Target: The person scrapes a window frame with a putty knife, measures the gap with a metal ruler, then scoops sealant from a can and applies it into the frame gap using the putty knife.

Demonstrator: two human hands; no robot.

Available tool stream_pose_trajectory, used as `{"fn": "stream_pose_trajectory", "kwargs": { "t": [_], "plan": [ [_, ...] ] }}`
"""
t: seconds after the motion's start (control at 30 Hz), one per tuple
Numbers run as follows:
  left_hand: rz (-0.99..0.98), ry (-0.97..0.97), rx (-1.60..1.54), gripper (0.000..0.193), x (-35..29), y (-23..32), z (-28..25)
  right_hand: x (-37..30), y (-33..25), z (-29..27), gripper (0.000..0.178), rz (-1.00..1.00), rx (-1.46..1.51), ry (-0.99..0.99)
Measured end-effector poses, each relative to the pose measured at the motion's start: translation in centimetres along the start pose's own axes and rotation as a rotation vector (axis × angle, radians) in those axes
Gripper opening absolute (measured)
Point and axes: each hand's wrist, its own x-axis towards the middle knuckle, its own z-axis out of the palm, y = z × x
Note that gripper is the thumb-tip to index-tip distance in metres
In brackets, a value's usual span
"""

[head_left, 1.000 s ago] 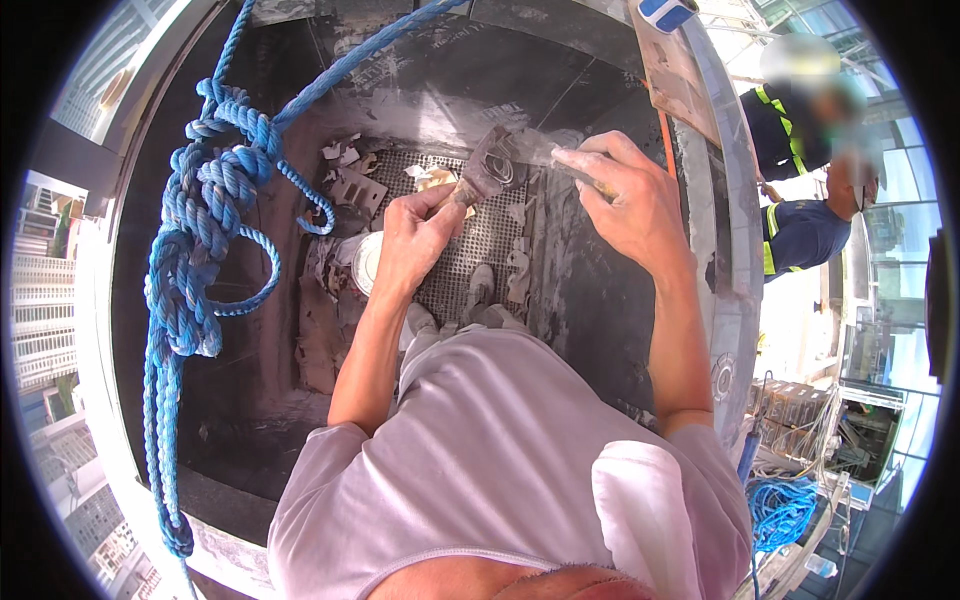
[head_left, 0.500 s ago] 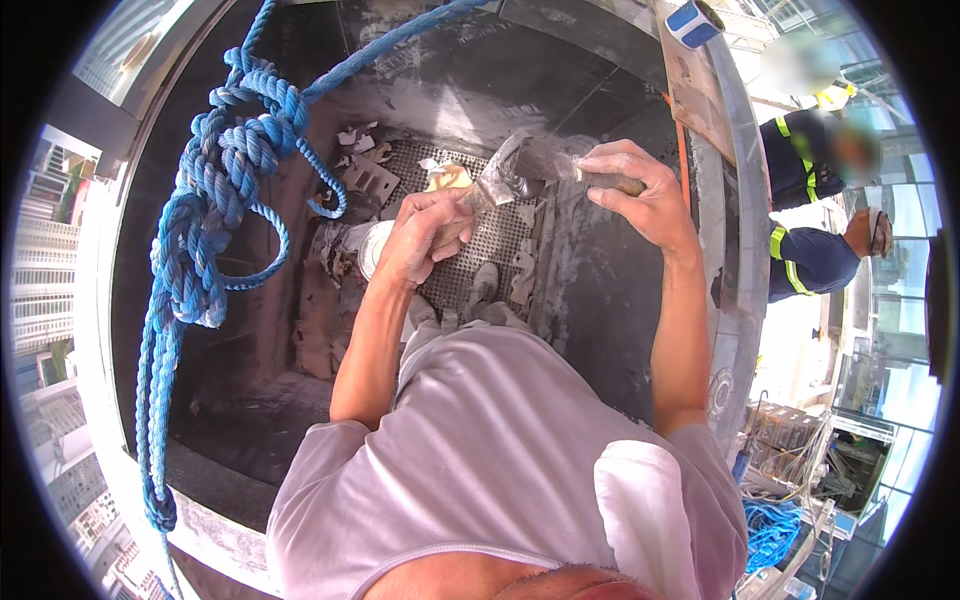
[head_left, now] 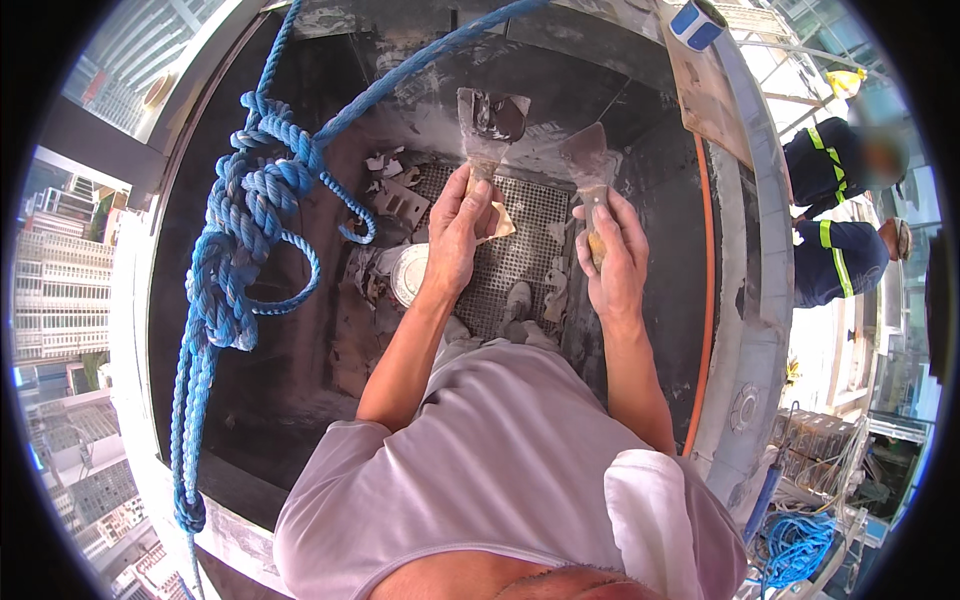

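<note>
My left hand [head_left: 452, 240] is closed round the handle of a wide putty knife [head_left: 484, 148]. A dark lump of paste [head_left: 503, 118] lies on its blade, which points away from me. In my right hand [head_left: 620, 262] is a second putty knife [head_left: 586, 152], gripped by its wooden handle with the fingers along it. Its blade also points away, close to the pale-smeared dark wall [head_left: 545, 140]. The two blades are apart. Below my left wrist stands a round bucket [head_left: 409, 275] with a whitish rim.
Knotted blue rope [head_left: 245, 190] hangs at the left and stretches across the top. A perforated floor [head_left: 520, 225] with scraps lies under my feet. An orange cord [head_left: 703, 290] runs along the right edge. Two people in dark reflective clothing [head_left: 840, 265] are beyond it.
The two putty knives were together, blade against blade; now they are apart. My right hand has turned its knife from pointing left to pointing away. The left blade has swung upright, showing dark paste.
</note>
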Motion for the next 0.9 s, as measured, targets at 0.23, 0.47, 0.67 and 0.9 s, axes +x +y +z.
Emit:
{"fn": "stream_pose_trajectory", "kwargs": {
  "t": [0.23, 0.47, 0.67, 0.9],
  "plan": [
    [0.001, -0.068, 0.121, 0.047, 0.0, -1.1, 1.7, -1.6, 0.7, 2.2, 0.041, 0.087, 0.093, -0.051],
    [0.048, -0.062, 0.283, 0.044, -0.5, -1.1, 2.7, -1.1, 1.6, 2.9, 0.039, 0.052, -0.009, 0.006],
    [0.353, -0.095, 0.644, 0.043, -0.3, -4.4, 0.3, 0.5, 1.2, 4.3, 0.039, 0.014, 0.049, -0.042],
    [-0.103, -0.014, 0.443, 0.035, -1.5, -2.2, -3.9, 4.7, -3.4, -0.4, 0.036, -0.287, -0.173, -0.326]
  ]
}}
